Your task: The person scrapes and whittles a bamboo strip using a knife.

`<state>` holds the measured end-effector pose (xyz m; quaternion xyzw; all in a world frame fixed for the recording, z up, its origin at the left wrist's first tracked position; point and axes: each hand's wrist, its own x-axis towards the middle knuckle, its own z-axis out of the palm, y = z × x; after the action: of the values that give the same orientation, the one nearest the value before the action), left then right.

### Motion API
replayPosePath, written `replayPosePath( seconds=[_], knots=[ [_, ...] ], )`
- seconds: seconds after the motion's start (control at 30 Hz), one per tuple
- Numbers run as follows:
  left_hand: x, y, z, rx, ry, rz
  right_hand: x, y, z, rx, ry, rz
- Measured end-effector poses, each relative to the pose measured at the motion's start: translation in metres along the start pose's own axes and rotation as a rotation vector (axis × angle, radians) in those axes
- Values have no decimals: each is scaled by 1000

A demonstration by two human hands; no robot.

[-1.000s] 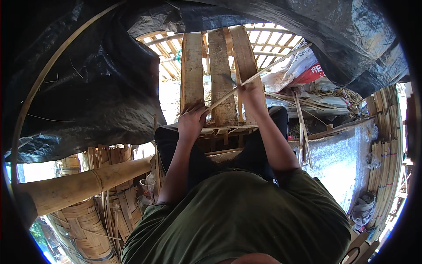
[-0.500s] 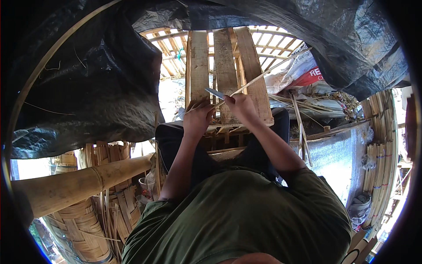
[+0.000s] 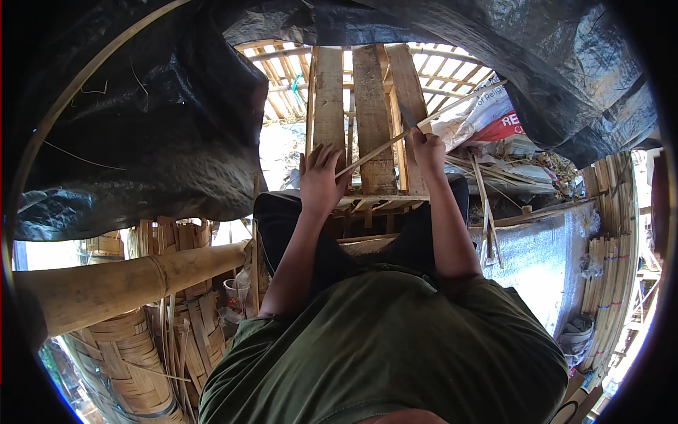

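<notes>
Bamboo strip (image 3: 380,149), pale, slender.

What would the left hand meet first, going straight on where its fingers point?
The way along the left plank looks free, perhaps until the black sheet; depth there is unclear.

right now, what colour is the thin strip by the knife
The strip is pale tan, seen best in the head view.

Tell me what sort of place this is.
Probably a makeshift bamboo-craft workshop: woven bamboo pieces stand at lower left, bundled strips line the right side, and the right hand holds a knife over a plank bench.
</notes>
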<state>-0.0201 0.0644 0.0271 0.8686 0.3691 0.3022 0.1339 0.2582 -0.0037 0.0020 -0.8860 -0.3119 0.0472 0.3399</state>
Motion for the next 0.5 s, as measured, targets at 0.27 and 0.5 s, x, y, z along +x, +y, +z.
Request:
replayPosePath(
  seconds=[0.27, 0.5],
  knots=[
    [-2, 7, -10, -125, -71, -15, -27, -11, -14, 133, -134, -147],
    [-15, -20, -19, -294, -108, -75, -41, -5, -17, 227, -30, -363]
  ],
)
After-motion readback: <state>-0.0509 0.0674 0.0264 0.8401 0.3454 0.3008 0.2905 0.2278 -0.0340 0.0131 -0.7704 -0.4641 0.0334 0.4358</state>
